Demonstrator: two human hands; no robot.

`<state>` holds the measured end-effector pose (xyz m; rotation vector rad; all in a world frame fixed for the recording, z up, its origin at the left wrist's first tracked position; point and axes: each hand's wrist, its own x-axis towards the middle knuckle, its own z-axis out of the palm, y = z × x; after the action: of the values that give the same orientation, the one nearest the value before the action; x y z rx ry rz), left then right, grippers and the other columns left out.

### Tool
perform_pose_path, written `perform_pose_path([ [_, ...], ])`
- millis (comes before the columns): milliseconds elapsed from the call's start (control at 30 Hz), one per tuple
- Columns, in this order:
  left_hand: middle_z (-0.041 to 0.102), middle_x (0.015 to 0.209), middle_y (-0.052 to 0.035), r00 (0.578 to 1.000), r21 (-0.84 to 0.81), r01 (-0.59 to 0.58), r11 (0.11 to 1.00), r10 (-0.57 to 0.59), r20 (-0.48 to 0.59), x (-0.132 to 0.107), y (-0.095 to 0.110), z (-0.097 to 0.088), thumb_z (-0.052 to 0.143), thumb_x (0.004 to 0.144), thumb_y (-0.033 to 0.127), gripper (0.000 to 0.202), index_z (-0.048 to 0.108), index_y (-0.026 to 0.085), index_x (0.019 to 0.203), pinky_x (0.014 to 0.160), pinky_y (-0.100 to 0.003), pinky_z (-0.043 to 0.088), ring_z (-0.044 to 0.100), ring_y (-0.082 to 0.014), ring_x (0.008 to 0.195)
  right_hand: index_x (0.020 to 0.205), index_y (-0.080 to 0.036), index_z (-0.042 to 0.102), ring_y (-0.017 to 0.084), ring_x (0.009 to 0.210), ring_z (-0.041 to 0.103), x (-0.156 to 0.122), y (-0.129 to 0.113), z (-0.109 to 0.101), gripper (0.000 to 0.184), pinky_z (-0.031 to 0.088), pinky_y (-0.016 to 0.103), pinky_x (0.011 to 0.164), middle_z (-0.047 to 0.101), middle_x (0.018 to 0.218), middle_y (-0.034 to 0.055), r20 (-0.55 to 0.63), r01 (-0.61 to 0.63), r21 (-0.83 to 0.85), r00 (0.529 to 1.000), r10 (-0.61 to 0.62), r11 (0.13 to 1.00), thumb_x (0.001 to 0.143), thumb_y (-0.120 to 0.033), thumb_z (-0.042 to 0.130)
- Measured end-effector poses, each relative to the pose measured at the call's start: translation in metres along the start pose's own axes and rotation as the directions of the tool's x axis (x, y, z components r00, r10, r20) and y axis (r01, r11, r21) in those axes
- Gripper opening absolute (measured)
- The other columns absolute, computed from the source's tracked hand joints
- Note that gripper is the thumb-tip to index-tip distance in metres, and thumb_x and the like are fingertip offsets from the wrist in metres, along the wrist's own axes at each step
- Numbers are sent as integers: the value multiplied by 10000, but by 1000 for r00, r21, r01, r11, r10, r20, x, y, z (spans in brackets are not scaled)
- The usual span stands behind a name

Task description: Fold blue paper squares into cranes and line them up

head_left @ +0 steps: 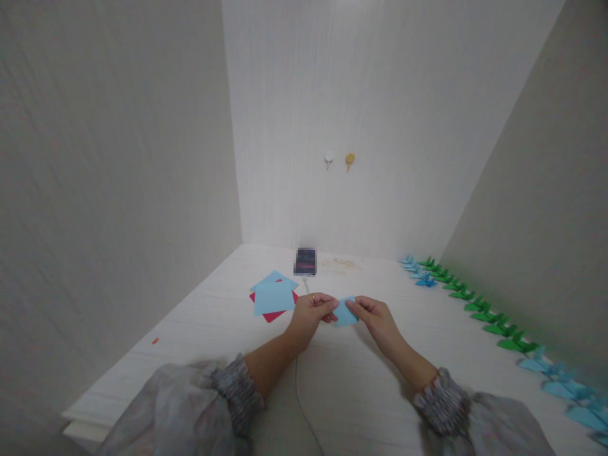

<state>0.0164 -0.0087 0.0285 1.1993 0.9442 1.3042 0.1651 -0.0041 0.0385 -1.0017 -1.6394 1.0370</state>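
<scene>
A small light blue sheet of origami paper (346,314), apparently folded, is held up between both hands over the white table. My left hand (313,313), with a ring on one finger, pinches its left edge between thumb and fingers. On the other side, my right hand (376,316) grips the upper right part, its thumb lying on the front face. Just left of my left hand lies a loose stack of square papers, light blue (274,299) on top and red (273,316) showing beneath.
A phone (304,261) stands near the back wall, its cable (300,392) running forward under my left arm. Folded paper cranes, green (479,307) and blue (560,386), line the right side. Two hooks (350,159) are on the wall. A small orange piece (155,341) lies at left.
</scene>
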Motion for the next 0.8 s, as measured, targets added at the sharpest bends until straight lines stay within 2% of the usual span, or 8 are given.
perform_pose_path([
  [100, 569, 477, -15, 1000, -4, 6, 1000, -6, -29, 0, 1, 0, 609, 587, 326, 241, 597, 101, 673, 473, -203, 376, 502, -88, 448, 593, -145, 564, 108, 531, 404, 1, 5, 0, 277, 329, 225, 523, 464, 530, -15, -20, 6, -4, 1000, -6, 1000, 705, -389, 494],
  [267, 514, 428, 13, 999, 27, 43, 999, -44, 12, 3, 1, -2, 600, 583, 288, 188, 571, 105, 611, 438, -191, 329, 447, -68, 406, 531, -146, 540, 98, 489, 376, 1, 3, -2, 292, 301, 223, 492, 430, 482, -28, -17, -18, -9, 1000, 18, 1000, 682, -396, 516],
  [367, 494, 453, 32, 998, 86, 12, 996, -16, 52, 5, -1, -3, 603, 572, 273, 165, 564, 116, 607, 421, -178, 296, 408, -52, 410, 526, -146, 557, 94, 471, 376, 0, 2, -1, 300, 297, 223, 481, 437, 464, -32, 43, -50, -11, 998, 51, 999, 656, -415, 534],
  [533, 566, 577, -2, 991, 120, -44, 992, 28, 129, 5, -6, -2, 624, 563, 305, 222, 581, 120, 678, 512, -197, 356, 471, -75, 520, 550, -140, 584, 89, 454, 391, 0, 11, 3, 300, 304, 218, 466, 467, 461, -30, 172, -79, -36, 982, 84, 996, 662, -413, 529],
  [667, 564, 560, -2, 994, 85, -21, 996, 12, 106, 4, -6, -1, 626, 560, 293, 196, 572, 118, 629, 533, -210, 366, 481, -84, 522, 543, -141, 583, 87, 443, 421, 0, 14, 4, 290, 316, 211, 452, 489, 455, -31, 183, -63, -70, 980, 75, 996, 676, -392, 524],
  [800, 537, 528, 16, 999, 62, -23, 998, 22, 25, 2, -2, -1, 613, 573, 271, 172, 562, 114, 617, 500, -197, 344, 454, -71, 489, 575, -130, 568, 114, 427, 510, 0, 8, 4, 303, 372, 231, 447, 549, 473, -9, 223, -127, 20, 968, 120, 992, 677, -408, 506],
])
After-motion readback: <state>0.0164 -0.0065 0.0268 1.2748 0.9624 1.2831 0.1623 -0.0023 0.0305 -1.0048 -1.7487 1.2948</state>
